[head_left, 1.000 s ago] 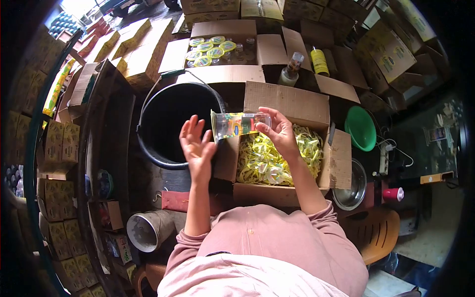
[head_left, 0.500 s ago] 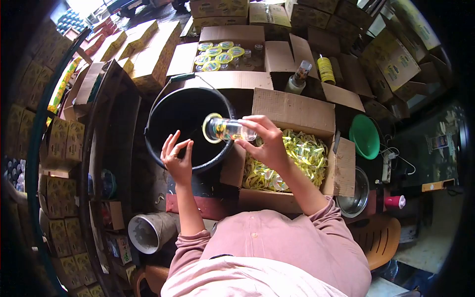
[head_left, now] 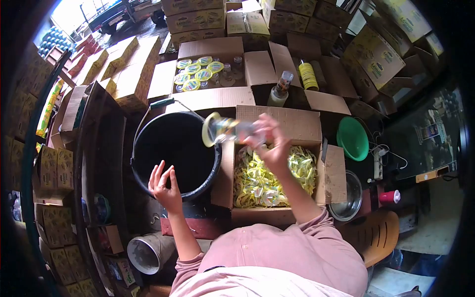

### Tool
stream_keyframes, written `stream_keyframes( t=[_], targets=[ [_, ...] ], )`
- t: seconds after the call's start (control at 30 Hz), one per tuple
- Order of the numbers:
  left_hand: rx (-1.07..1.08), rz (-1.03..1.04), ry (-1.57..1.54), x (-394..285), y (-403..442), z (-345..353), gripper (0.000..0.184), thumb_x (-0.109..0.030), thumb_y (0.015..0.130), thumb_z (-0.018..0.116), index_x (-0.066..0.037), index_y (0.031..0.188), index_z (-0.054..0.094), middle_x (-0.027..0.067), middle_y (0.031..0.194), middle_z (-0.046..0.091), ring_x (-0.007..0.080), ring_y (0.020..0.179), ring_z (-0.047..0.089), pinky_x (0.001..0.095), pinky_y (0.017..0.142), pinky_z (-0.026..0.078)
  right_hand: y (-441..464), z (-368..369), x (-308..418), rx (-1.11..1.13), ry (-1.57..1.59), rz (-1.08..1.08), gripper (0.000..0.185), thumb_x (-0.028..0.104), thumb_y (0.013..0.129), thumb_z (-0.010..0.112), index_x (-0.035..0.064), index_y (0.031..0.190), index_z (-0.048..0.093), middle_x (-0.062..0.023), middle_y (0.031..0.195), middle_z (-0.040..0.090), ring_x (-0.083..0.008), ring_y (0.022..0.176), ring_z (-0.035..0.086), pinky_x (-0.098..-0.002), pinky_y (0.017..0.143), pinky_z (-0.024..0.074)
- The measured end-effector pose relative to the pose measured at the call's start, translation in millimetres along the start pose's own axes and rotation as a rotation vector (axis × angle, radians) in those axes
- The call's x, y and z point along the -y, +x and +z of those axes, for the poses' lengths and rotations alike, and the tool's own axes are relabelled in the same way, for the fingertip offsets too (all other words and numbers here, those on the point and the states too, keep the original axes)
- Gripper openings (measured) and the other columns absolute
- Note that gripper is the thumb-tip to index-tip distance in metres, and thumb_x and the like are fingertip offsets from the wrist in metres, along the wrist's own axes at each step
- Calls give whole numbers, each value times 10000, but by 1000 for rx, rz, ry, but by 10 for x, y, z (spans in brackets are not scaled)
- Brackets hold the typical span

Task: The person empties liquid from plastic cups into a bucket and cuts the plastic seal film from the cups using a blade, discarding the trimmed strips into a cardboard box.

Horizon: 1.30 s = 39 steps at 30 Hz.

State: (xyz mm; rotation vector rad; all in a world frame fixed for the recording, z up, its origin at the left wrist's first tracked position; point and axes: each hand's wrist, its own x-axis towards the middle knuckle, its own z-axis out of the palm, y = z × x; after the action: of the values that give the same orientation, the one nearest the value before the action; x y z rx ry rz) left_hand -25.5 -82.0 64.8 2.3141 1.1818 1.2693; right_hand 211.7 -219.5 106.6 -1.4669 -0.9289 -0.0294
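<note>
My right hand point(head_left: 272, 148) is closed round the base of a clear cup point(head_left: 225, 131), blurred by motion, with its yellow-rimmed mouth pointing left over the edge of a black bucket point(head_left: 213, 171). Below it, an open cardboard box point(head_left: 279, 121) holds a heap of yellow and clear strips point(head_left: 267, 183). My left hand point(head_left: 166, 188) is raised at the bucket's lower left rim, fingers spread, with nothing visible in it. Behind, another open box point(head_left: 210, 48) holds several cups with yellow lids point(head_left: 203, 74).
Right of the strips stand a green bowl point(head_left: 352, 138) and a metal basin point(head_left: 349, 198). A bottle point(head_left: 279, 91) and a yellow stack point(head_left: 308, 75) are behind the box. A grey pail point(head_left: 144, 255) lies lower left. Cartons point(head_left: 195, 21) are piled behind.
My left hand has moved down and left, away from the cup, and its fingers have changed pose. The cup remains in my right hand. The whole view has shifted.
</note>
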Motion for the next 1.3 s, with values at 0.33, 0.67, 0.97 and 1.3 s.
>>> stream_keyframes(
  t=[0.33,0.67,0.97,1.3],
  targets=[
    [128,-52,62,-92,92,-15,128,-151,812,538,-114,808,660,21,1034,607,213,1071,490,380,943,272,1787,-1082,-887,-186,-739,-246,400,184,692,688,-3,1021,557,-157,923,575,-299,829,582,-361,724,469],
    [224,-131,91,-101,119,-8,120,-138,745,573,-128,790,683,11,1049,605,200,1087,476,409,975,219,1855,-710,-1980,167,-832,8,405,192,638,697,41,987,558,-152,926,577,-321,869,563,-370,761,462],
    [238,-117,117,-105,148,9,143,-101,603,741,-103,604,599,33,989,622,231,1063,495,412,970,244,2034,-281,-1688,93,-1042,-109,518,285,585,737,105,1038,560,-52,1047,532,-249,1004,485,-404,854,367],
    [240,-266,249,-43,27,68,639,-25,666,675,-33,1233,381,18,684,622,156,918,550,388,1016,189,2720,960,-3039,466,-1022,-22,590,154,651,653,100,1196,435,-85,1188,439,-267,1125,408,-446,936,331]
  ],
)
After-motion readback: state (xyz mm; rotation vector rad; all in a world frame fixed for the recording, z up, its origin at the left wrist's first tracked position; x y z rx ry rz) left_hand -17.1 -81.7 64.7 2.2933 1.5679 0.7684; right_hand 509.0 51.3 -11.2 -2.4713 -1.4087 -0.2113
